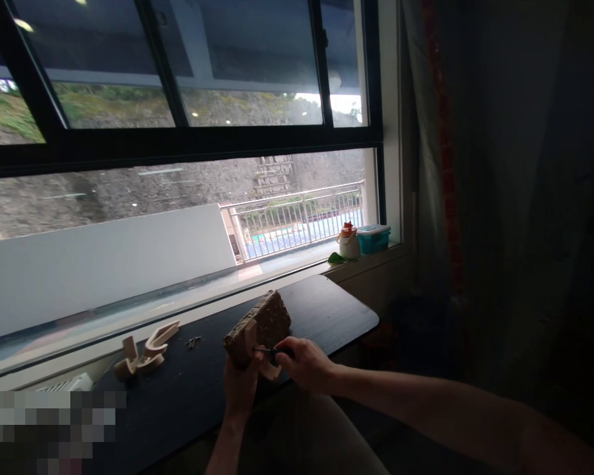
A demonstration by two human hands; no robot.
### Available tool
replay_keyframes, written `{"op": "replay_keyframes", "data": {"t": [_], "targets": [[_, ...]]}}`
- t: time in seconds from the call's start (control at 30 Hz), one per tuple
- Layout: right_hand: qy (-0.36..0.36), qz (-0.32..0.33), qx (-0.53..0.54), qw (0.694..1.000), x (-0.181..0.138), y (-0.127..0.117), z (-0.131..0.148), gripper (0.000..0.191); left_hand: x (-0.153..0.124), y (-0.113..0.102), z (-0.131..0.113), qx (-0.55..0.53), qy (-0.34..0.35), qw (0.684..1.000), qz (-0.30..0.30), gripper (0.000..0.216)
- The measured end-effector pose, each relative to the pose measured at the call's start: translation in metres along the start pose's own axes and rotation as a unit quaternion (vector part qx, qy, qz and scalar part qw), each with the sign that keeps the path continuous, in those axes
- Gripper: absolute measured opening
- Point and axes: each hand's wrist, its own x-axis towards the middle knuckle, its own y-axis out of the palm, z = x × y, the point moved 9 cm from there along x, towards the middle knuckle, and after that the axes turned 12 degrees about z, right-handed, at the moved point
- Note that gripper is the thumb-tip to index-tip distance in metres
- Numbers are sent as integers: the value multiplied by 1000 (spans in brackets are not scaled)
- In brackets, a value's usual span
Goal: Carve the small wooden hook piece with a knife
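Observation:
A rough brown block (273,315) is held tilted over the near edge of the dark table. My left hand (241,384) is closed around its lower end. Against the block's face lies a pale curved wooden hook (250,335), whose bent end shows below my fingers. My right hand (307,367) grips the dark handle of a screwdriver (283,352), and its thin shaft points left at the wooden hook. Whether a screw sits at the tip is too small to tell. Several more curved wooden hooks (161,338) lie on the table at the left.
A small pile of screws (193,342) rests on the dark table (317,307), left of the block. On the window sill stand a white bottle with an orange top (348,243) and a teal lidded box (373,240). The large window (188,142) runs behind the table.

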Motion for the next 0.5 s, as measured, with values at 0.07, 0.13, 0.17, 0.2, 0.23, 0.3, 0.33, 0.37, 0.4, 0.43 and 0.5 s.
{"op": "replay_keyframes", "data": {"t": [0.07,0.13,0.17,0.2,0.23,0.3,0.33,0.37,0.4,0.43,0.5], "targets": [[24,10,31,999,3,7,-4,38,1,-1,1,1,2,1000,0,43],[32,25,46,998,6,10,-6,39,2,-2,2,3,4,1000,-2,45],[31,30,47,998,7,9,-6,39,2,-2,2,4,5,1000,-3,46],[28,32,45,998,8,6,-6,35,2,-2,1,5,5,1000,-4,46],[25,30,39,998,8,1,-4,30,1,-3,1,7,3,1000,-5,45],[11,23,21,999,7,-11,2,30,1,-2,-1,12,-2,1000,-6,45],[-2,20,-5,1000,6,-16,8,37,0,-2,-1,15,-4,1000,-7,46],[-23,19,-48,998,5,-20,17,40,0,-2,-2,18,-7,1000,-9,47],[-53,22,-114,992,3,-22,28,37,-1,-3,-3,19,-9,1000,-11,49],[-85,26,-181,979,2,-22,39,33,-1,-3,-4,20,-10,1000,-13,50],[-144,37,-289,946,-1,-16,56,27,-1,-3,-5,20,-12,1000,-13,50]]}}
